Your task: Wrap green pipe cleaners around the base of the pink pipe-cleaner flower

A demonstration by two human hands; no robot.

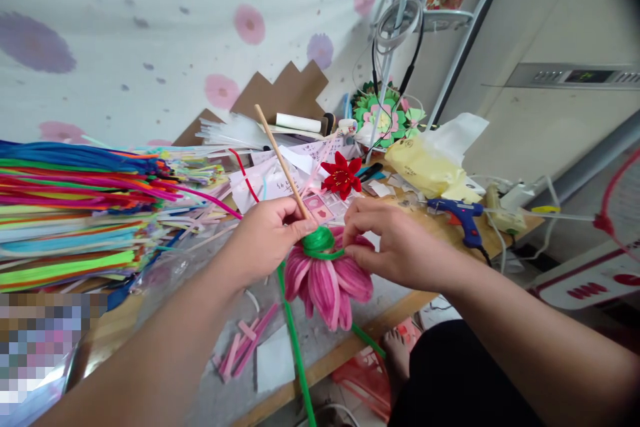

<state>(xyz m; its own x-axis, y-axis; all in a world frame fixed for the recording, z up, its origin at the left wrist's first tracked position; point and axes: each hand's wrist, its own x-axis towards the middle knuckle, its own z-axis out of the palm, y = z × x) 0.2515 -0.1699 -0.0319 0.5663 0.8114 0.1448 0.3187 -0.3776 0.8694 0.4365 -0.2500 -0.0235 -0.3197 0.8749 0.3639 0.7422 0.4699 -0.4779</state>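
Observation:
A pink pipe-cleaner flower (327, 283) hangs head-down from a wooden stick (280, 157) over the table's front edge. My left hand (265, 237) is closed round the stick just above the flower's base. A green pipe cleaner (320, 240) is wound round that base, and its loose tail (297, 347) trails down past the table edge. My right hand (395, 243) pinches the green pipe cleaner at the right side of the winding, fingers pressed together.
A big stack of coloured pipe cleaners (75, 213) fills the left. A red paper flower (342, 175), papers, a blue glue gun (463, 217), yellow bag (425, 170) and a white rack (400, 47) stand behind. Pink offcuts (247, 347) lie near the wooden edge.

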